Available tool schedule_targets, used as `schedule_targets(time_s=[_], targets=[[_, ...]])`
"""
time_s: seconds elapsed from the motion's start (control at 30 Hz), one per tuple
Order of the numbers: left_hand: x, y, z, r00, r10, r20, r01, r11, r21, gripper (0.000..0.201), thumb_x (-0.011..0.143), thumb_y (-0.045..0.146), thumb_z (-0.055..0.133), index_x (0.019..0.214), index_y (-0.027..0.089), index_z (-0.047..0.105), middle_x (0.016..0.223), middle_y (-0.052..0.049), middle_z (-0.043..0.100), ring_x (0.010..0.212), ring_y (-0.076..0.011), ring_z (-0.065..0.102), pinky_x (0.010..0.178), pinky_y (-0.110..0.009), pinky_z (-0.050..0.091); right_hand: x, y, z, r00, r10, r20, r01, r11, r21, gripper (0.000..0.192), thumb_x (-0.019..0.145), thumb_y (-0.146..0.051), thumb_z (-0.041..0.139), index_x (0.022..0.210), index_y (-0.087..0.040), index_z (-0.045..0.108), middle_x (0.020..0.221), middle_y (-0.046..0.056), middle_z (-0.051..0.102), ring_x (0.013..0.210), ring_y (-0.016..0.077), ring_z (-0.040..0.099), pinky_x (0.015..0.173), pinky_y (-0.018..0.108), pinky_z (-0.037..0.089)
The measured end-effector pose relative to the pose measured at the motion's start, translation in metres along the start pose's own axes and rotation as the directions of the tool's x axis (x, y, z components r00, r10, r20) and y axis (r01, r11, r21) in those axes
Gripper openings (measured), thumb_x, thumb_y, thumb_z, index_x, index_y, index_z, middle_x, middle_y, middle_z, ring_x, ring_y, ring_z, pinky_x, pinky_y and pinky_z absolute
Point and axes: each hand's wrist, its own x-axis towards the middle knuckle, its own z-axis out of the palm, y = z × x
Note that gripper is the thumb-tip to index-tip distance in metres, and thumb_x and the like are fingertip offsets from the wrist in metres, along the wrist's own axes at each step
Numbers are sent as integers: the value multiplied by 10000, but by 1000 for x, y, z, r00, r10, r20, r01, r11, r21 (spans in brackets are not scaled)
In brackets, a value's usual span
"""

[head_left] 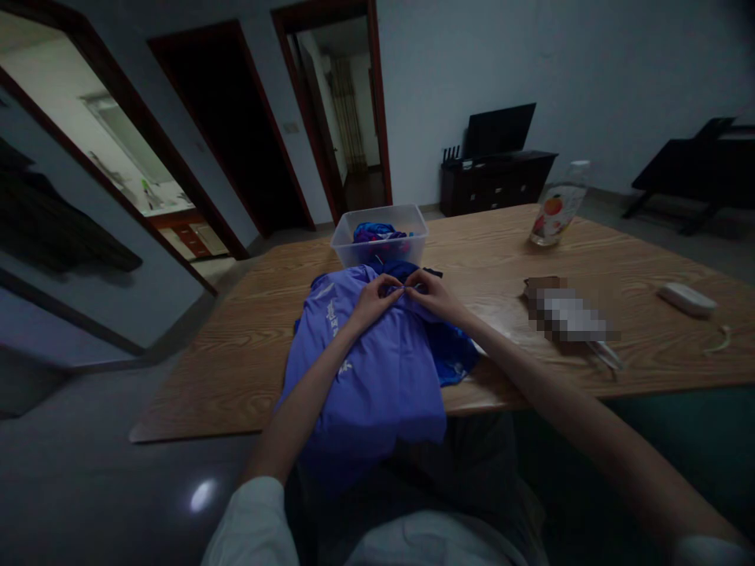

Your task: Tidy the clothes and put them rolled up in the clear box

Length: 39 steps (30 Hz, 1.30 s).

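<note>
1. Nearest the viewer: one purple garment (377, 369) lies on the wooden worktop (248, 346), its lower part hanging over the near edge toward the lap.
2. Left hand (371, 299) and right hand (433, 295) meet at the far end of the garment, fingertips almost touching. Each grip is narrow, pinching a small fold of the cloth near what appears to be the collar.
3. Step in hand, as judged: working the collar edge, whether folding or fastening cannot be told. The next move likely calls for keeping both pinches taut and level so the cloth does not bunch.
4. Beside the garment, to the right: one blurred flat item (569, 314); further right, one small white device (687, 299).
5. Just beyond the hands: one clear plastic bin (381, 236) holding blue and purple cloth.
6. Far right of the worktop: one plastic bottle (557, 206), upright.
7. Background: one dark cabinet (495, 185) with one screen.
</note>
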Motion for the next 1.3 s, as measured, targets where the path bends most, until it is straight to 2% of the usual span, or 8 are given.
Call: schedule_targets(time_s=[0.27,0.47,0.63,0.8,1.03,1.3], targets=[[1,-2,0,1000,-19,18,19,1000,-17,313,909,468,738,1025,178,720,909,-9,709,708,-131,552,646,-264,404,-1,-7,0,999,-29,15,29,999,18,168,912,-365,660,992,-218,653,957,37,684,888,221,651,774,319,494],[1,-2,-1,999,-23,31,24,999,-38,305,911,460,738,1040,183,725,965,-22,721,743,-139,585,670,-258,430,-2,-8,0,1000,-22,15,21,999,31,196,917,-398,658,997,-220,644,968,39,680,909,226,649,801,326,512],[0,1,-1,1000,-11,20,12,1000,-28,312,905,471,752,1032,187,726,956,-21,717,646,-113,512,589,-251,384,-1,-4,1,999,30,17,-30,999,30,266,960,-481,628,996,-219,645,960,52,683,884,229,644,752,328,508],[-1,2,0,999,-36,23,37,998,-55,331,889,476,767,1034,183,719,971,-22,720,572,-85,422,526,-243,318,0,0,1,1000,28,13,-29,999,30,293,958,-507,640,981,-215,656,942,54,687,866,227,644,728,323,498],[-1,2,-1,999,-35,18,36,999,-35,337,884,472,773,1047,181,726,969,-25,725,576,-85,429,532,-241,320,-1,-1,0,1000,14,6,-14,1000,21,238,925,-434,658,1013,-213,667,967,52,699,883,226,655,764,332,499],[0,2,1,999,-33,8,33,999,-17,349,865,481,785,1024,177,719,939,-16,716,594,-92,462,560,-245,358,-2,-2,1,999,30,13,-30,999,22,228,891,-417,676,995,-214,664,960,52,700,875,228,653,722,314,513]])
